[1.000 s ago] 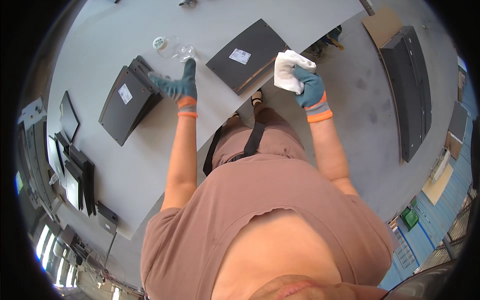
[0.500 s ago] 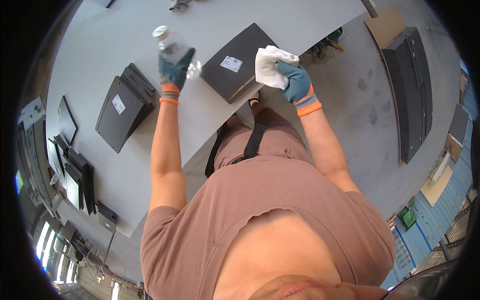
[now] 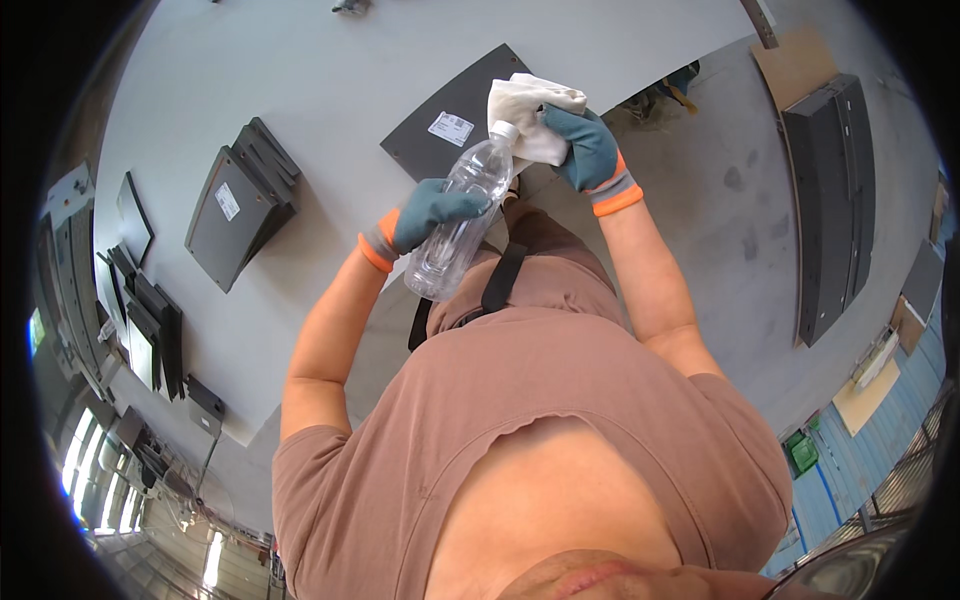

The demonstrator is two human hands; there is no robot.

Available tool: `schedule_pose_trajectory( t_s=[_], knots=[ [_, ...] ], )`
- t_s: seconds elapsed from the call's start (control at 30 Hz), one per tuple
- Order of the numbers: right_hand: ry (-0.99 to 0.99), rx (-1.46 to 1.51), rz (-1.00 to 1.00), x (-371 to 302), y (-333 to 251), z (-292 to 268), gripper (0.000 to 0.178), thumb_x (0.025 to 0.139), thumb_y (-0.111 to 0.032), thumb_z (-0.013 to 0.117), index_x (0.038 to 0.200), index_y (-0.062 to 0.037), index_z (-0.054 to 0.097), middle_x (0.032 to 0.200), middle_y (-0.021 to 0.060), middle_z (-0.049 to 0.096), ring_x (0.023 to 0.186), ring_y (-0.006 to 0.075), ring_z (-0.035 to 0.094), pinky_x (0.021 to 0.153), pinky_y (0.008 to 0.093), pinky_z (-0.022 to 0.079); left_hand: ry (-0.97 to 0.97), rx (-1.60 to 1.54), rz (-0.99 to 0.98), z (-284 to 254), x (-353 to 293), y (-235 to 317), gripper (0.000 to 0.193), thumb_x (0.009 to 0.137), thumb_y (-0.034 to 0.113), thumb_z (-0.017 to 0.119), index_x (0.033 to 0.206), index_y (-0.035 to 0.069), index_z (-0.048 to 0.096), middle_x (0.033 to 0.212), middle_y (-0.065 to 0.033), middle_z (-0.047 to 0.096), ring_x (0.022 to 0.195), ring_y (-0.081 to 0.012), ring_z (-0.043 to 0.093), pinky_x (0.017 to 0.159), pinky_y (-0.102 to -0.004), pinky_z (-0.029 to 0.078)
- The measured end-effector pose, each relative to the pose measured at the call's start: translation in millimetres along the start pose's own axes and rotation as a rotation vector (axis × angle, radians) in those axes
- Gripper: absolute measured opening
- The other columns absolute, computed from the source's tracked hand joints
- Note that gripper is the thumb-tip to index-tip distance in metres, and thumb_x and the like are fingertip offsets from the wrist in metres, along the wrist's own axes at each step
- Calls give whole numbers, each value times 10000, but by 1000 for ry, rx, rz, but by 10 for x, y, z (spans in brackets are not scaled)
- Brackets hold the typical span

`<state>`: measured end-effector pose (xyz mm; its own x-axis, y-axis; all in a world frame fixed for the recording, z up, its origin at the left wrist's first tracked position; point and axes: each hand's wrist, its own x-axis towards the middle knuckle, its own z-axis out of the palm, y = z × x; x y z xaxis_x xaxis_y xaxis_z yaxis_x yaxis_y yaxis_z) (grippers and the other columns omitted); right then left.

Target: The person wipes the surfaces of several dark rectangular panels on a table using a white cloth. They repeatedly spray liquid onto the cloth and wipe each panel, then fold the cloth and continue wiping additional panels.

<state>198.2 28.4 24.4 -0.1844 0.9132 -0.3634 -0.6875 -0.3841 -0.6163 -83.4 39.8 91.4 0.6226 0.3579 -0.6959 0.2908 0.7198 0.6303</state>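
Observation:
My left hand [image 3: 432,212], in a teal glove with an orange cuff, is closed around a clear plastic bottle [image 3: 447,250]. The bottle tilts, its white cap [image 3: 504,130] pointing up and right against the cloth. A folded white cloth [image 3: 525,105] is gripped in my right hand [image 3: 585,148], which wears a matching glove. Beyond both hands a dark grey panel [image 3: 440,100] with a white label lies on the light table [image 3: 330,60]. The cloth covers part of that panel.
A stack of dark panels [image 3: 235,215] lies on the table's left part, and more panels [image 3: 150,320] stand farther left. To the right, long dark boards [image 3: 830,200] rest by a brown sheet [image 3: 795,65] beyond the grey floor [image 3: 720,240]. Dark straps [image 3: 506,278] hang at my waist.
My left hand has brought the bottle from over the table at left to in front of my body, its cap now at the cloth. My right hand, still holding the cloth, has shifted slightly left.

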Motion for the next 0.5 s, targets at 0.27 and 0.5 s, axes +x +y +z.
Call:
schedule_pose_trajectory(
  t_s=[0.27,0.5],
  knots=[
    [-43,59,128,-27,-157,-34,402,1002,-99,625,1380,29,573,1307,100,647,1175,190,647,1031,348,537,-95,-95,-101,50,30,158,395,972,320,688,1140,-38,706,948,-91,747,813,-156,723,734,-312,594],
    [-85,122,195,-21,-148,-116,399,1003,-116,627,1372,29,579,1280,107,657,1133,198,667,1006,348,552,-92,-115,-177,202,54,246,393,960,319,700,1137,-31,703,925,-103,745,760,-164,725,704,-314,600]
  ],
)
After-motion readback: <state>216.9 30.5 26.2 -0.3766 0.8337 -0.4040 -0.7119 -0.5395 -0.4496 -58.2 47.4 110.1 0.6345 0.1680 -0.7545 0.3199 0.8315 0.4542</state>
